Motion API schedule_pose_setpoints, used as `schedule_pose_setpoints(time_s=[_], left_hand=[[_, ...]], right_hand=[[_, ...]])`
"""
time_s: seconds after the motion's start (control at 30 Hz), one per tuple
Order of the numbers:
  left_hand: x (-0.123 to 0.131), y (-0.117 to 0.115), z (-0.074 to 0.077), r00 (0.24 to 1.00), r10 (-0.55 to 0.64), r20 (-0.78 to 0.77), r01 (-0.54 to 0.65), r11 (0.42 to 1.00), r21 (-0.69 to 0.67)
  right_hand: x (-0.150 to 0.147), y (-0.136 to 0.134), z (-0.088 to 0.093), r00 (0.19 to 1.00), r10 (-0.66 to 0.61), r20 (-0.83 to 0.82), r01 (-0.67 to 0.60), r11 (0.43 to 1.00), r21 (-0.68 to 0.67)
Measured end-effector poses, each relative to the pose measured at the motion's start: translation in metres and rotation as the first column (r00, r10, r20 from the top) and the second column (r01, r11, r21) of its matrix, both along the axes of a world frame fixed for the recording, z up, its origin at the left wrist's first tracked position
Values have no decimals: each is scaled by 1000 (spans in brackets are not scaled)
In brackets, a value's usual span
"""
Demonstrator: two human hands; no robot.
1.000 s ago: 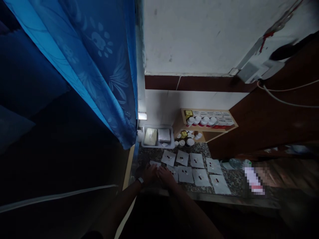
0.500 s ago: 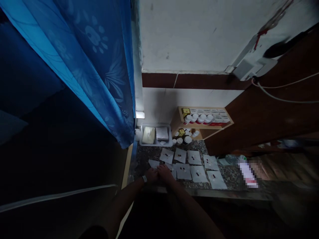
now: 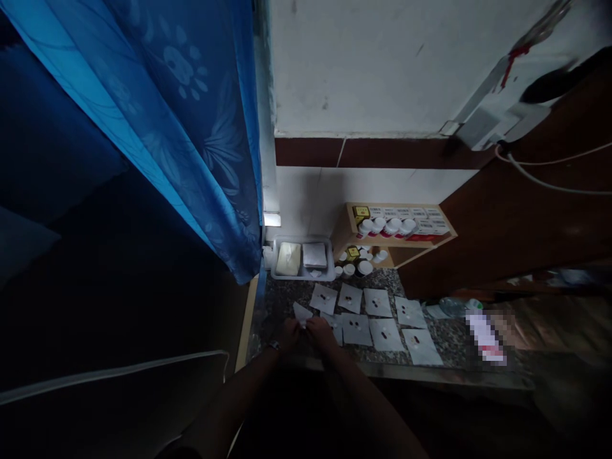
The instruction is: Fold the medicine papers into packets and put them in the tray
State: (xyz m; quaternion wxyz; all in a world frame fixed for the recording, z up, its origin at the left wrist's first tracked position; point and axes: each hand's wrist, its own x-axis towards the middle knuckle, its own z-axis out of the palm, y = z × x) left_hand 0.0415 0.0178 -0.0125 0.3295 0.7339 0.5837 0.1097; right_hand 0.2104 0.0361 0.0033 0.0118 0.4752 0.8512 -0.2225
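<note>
My left hand [image 3: 289, 334] and my right hand [image 3: 321, 331] meet at the near left of a speckled stone counter [image 3: 282, 296]. Both pinch a small white paper square [image 3: 302, 313] whose far corner sticks up between them. Several more white paper squares [image 3: 377, 302] lie in two rows to the right, each with small dark and pale pills on it. My left wrist wears a watch.
A clear plastic tray [image 3: 303, 260] with paper stacks sits at the back by the wall. A small wooden shelf [image 3: 399, 229] holds white-capped bottles and boxes. A blue curtain [image 3: 191, 127] hangs left. A plastic bottle [image 3: 454, 307] lies right; cables run along the brown panel.
My hands were pressed flat over the leftmost paper; now they have drawn together and lifted it, its corner standing up. The view has shifted slightly.
</note>
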Motion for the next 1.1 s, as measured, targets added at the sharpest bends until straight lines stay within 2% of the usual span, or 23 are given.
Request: schedule_pose_setpoints(time_s=[0.17,0.3,0.5,0.67,0.8,1.1], left_hand=[[7,4,-7,991,125,42,-122,990,-69],[11,5,-7,965,223,136,-215,974,-73],[7,3,-7,959,226,172,-220,974,-55],[5,2,-13,937,270,221,-264,963,-54],[14,7,-15,877,412,248,-391,911,-132],[20,21,-1,730,639,243,-573,766,-291]], right_hand=[[-6,4,7,997,-34,70,35,999,-19],[-6,4,10,996,-44,79,45,999,-13],[-7,10,15,998,-45,54,49,996,-73],[-9,13,18,996,-91,9,91,990,-107],[-9,13,13,993,-121,-4,120,987,-104],[-13,18,6,992,-121,31,124,989,-83]])
